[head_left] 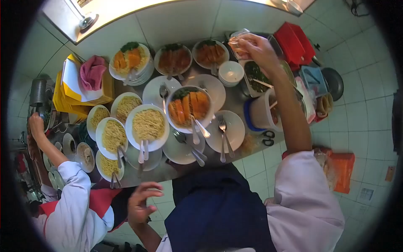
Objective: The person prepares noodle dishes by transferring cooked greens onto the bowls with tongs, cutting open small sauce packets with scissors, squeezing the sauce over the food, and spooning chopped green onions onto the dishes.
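Observation:
My right hand (257,49) is stretched to the back of the counter, its fingers closed at a small clear container (240,33) with something orange at the fingertips. What exactly they grip is too small to make out. My left hand (142,200) hangs in front of the counter's edge, empty, fingers apart and curled. Nearest to it are a plate of noodles (149,124) with cutlery and a plate with a fork and spoon (225,132). A bowl topped with sliced orange-brown cutlet and greens (189,105) stands in the middle, cutlery on its rim.
More cutlet bowls (173,59) line the back beside small white bowls (231,72). Several noodle plates (112,134) crowd the left. At right are a tray of chopped greens (256,75), a white tub (262,111) and a red bin (294,44). A co-worker's arm (46,140) works far left.

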